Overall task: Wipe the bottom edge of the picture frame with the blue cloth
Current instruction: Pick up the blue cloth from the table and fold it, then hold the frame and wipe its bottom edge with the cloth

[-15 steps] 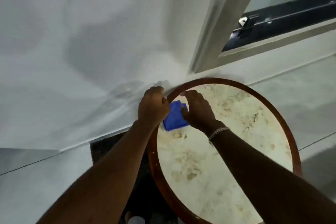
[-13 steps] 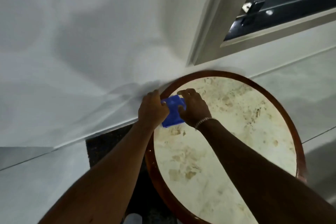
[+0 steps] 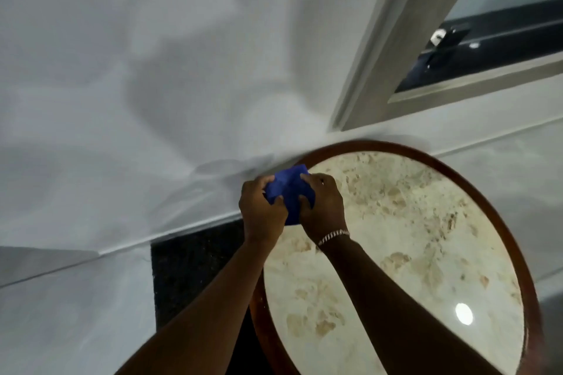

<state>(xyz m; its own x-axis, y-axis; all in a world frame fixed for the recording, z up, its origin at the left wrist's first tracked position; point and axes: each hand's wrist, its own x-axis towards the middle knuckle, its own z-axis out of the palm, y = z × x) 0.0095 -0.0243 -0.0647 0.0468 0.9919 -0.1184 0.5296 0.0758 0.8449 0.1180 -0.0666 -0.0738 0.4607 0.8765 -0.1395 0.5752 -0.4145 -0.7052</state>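
On the left runs a pale wall [image 3: 122, 100], with a dark floor patch [image 3: 195, 268] below it. The left hand [image 3: 262, 213] comes next, its fingers [image 3: 278, 200] curled shut on the left side of the blue cloth [image 3: 289, 192]. The cloth sits bunched between the two hands, at the far-left rim of the round worktop [image 3: 274, 329], close to the wall; whether it rests on the rim or is lifted clear I cannot tell. The right hand [image 3: 324, 207] pinches the cloth's right side, fingers [image 3: 306, 177] closed over its top edge, with a bracelet [image 3: 333, 237] at the wrist. Further right lie the marbled top and, above it, a pale window frame [image 3: 396, 49] with a dark sill.

No picture frame is in view, so the wiping itself looks not yet begun; the hands appear to be folding or gathering the cloth.

The cloth seems light, soft and limp, so it will flop unless kept folded into a pad. It is probably best held with the fingers spread behind a folded face, thumb pinning the loose corners, so a flat surface meets the edge.
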